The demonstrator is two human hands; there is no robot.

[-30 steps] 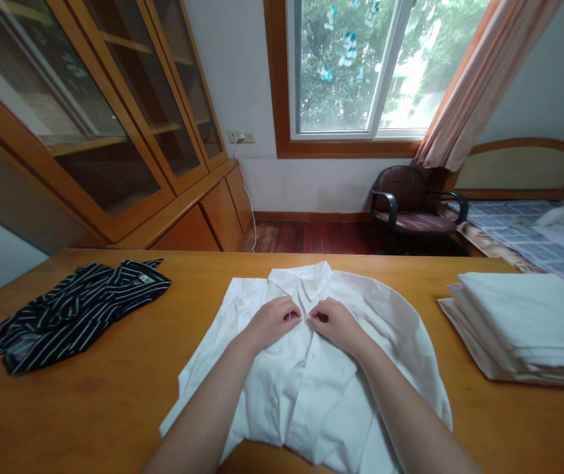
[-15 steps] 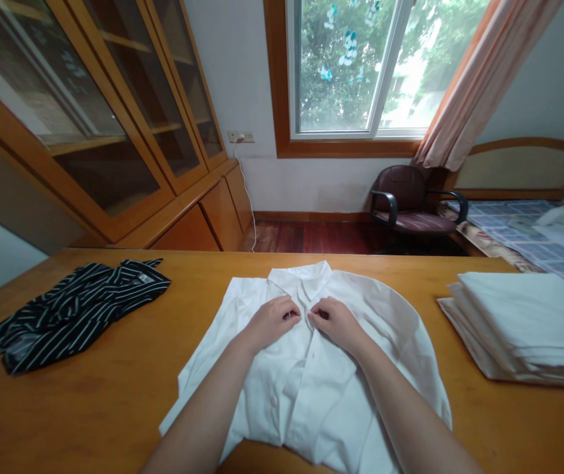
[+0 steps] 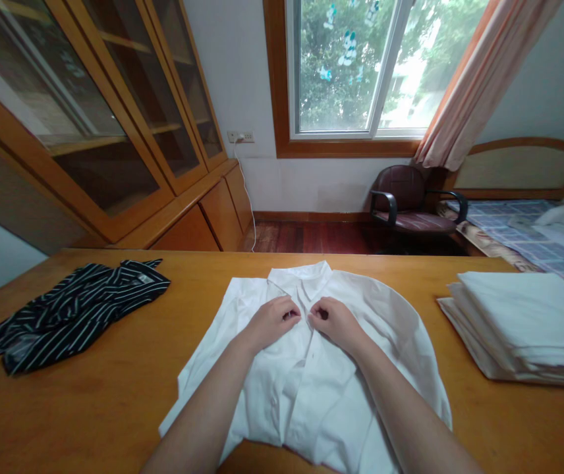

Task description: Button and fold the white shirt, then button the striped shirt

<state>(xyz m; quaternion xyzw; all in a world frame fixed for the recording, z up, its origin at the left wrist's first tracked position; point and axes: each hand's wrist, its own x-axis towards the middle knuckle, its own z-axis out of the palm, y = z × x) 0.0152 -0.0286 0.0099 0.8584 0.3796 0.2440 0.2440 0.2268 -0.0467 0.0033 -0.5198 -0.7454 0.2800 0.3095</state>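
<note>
A white button-up shirt (image 3: 306, 388) lies front up on the wooden table, its collar (image 3: 299, 276) toward the far edge. Just below the collar, my left hand (image 3: 276, 319) pinches the front edge of the shirt on the left side. Opposite it, with a small gap between them, my right hand (image 3: 334, 320) has its fingers closed on the other front edge. The fingertips hide whatever button or buttonhole lies there. Lower down, the two front edges lie close together, and a small button shows on the fabric.
A black striped garment (image 3: 79, 306) lies crumpled at the left of the table (image 3: 128, 408). Folded white cloths (image 3: 529, 329) are stacked at the right. Beyond the table stand a glass-door cabinet (image 3: 128, 131), an office chair (image 3: 405, 197) and a bed (image 3: 524, 224).
</note>
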